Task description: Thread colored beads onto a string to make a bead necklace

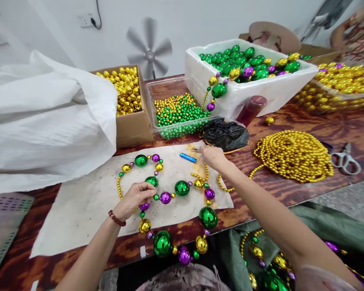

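The bead string (pixel 182 188) is shiny, with round green, purple and gold beads, big and small. It lies on the white cloth (pixel 94 202) and hangs past the table (pixel 124 252) edge. The left hand (pixel 137 198) pinches it near a green bead. The right hand (pixel 214 157) is curled by the blue tube (pixel 188 157); I cannot tell its grip.

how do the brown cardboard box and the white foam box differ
The brown cardboard box shows only gold beads, while the white foam box shows mostly green beads. White cloth hides part of the cardboard box, while a mixed-colour bead strand hangs over the foam box's rim. Both are open-topped.
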Tool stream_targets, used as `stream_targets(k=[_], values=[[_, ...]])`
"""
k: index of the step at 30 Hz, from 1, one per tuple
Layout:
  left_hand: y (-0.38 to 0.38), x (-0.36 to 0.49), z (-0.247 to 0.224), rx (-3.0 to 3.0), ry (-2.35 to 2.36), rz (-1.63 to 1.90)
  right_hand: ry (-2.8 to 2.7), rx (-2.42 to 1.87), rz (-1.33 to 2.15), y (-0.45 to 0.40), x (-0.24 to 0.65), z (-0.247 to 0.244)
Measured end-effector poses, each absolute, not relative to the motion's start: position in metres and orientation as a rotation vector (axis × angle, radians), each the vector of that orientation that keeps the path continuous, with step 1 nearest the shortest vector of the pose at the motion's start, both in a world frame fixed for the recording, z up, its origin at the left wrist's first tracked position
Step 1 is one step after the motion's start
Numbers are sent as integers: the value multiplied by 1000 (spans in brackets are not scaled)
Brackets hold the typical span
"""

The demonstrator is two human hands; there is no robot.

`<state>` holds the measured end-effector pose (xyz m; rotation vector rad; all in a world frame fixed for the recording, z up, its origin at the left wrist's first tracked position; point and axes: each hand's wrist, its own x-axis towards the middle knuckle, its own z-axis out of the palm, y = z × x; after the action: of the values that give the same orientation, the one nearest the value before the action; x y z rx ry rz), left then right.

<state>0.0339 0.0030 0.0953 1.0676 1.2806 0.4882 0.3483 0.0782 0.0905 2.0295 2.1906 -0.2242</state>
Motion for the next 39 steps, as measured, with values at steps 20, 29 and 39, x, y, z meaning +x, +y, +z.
stream_targets(k=[20, 29, 39], values=[[2, 30, 91, 1148, 1264, 459, 2351, 1894, -469, 34, 373, 77], [7, 30, 89, 1156, 1261, 458, 2709, 1375, -379, 30, 300, 106], [7, 32, 90, 1177, 1248, 479, 2805, 1084, -329, 52, 267, 92]])
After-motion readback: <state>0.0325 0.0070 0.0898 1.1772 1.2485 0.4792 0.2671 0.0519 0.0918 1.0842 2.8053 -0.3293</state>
